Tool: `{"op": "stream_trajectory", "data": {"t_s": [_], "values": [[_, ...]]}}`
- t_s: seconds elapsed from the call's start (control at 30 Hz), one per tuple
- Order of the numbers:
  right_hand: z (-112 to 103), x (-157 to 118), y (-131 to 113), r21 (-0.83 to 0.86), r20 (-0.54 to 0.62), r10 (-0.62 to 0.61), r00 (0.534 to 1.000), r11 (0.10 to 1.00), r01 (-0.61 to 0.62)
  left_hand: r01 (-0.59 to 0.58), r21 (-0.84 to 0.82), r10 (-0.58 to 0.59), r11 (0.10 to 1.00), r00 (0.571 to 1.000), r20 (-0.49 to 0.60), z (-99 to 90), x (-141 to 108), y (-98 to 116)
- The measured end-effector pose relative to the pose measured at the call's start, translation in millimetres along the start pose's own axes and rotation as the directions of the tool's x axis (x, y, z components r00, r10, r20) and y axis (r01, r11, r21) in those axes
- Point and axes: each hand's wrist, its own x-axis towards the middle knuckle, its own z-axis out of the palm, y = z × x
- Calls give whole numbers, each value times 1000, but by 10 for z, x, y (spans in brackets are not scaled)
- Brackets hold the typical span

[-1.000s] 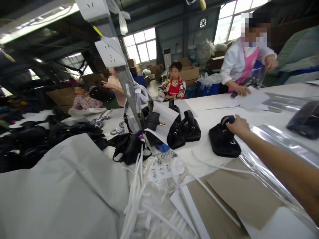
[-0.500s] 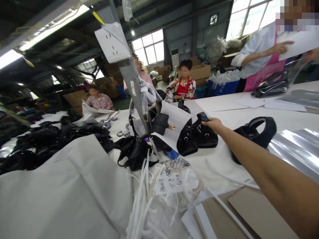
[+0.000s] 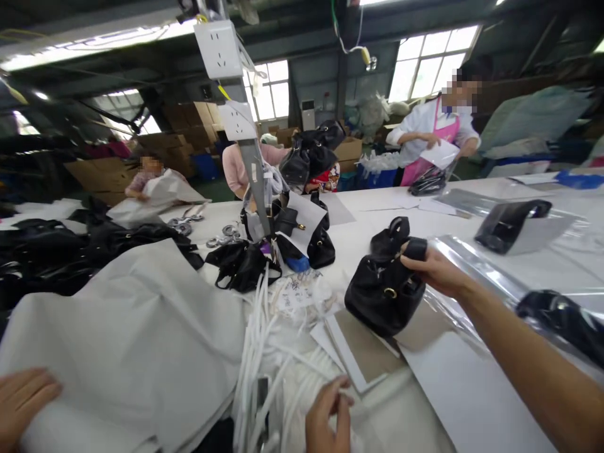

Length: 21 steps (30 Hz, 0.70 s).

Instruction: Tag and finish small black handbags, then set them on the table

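Note:
At the right, my right hand [image 3: 434, 267] is closed around the short handle of a small black handbag [image 3: 387, 292] with a gold ring on its front. The bag hangs upright over brown and white boards. Just behind it stands another black handbag [image 3: 391, 234], partly covered. Low in the middle, my left hand [image 3: 330, 415] has loosely curled, parted fingers and holds nothing visible. It is near white cords [image 3: 255, 352] and a clear plastic bag with a written label [image 3: 302, 292]. At the left edge a blurred hand, seemingly another person's, lies on a grey sheet [image 3: 141, 327].
A metal post with sockets [image 3: 252, 170] rises from the table, with black bags [image 3: 250, 264] around its foot. More black bags [image 3: 47, 251] are heaped at left. Clear plastic sheets [image 3: 481, 270] and wrapped bags lie at right. Several people work across the table.
My right hand has lifted the black handbag from beside another and brought it nearer. The view has turned right. My left hand has come into view, and a hand appears at the left edge.

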Motion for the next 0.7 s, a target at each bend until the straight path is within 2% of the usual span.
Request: {"op": "stream_trajectory", "data": {"t_s": [0.1, 0.17, 0.23, 0.3, 0.43, 0.57, 0.63, 0.7], "values": [[169, -768, 36, -84, 133, 94, 987, 993, -83, -41, -62, 45, 997, 997, 69, -55, -35, 120], [269, -1206, 96, -134, 224, 133, 965, 985, -104, -110, -26, 113, 994, 989, 100, -69, -91, 172], [346, -1579, 162, -164, 307, 147, 940, 981, -100, -212, 38, 203, 977, 965, 167, -80, -180, 187], [405, -1889, 222, -161, 377, 145, 915, 983, -89, -320, 87, 287, 943, 919, 270, -109, -289, 161], [507, -2352, 296, -190, 495, 207, 844, 973, -128, -457, 120, 341, 881, 790, 509, -234, -510, 15], [602, -2661, 301, -321, 612, 330, 719, 934, -157, -574, 155, 338, 804, 656, 675, -299, -695, -157], [637, -2768, 294, -353, 633, 348, 692, 925, -142, -621, 160, 353, 768, 618, 703, -282, -786, -211], [656, -2848, 292, -404, 615, 373, 694, 906, -128, -645, 149, 372, 750, 597, 711, -252, -877, -237]]}}
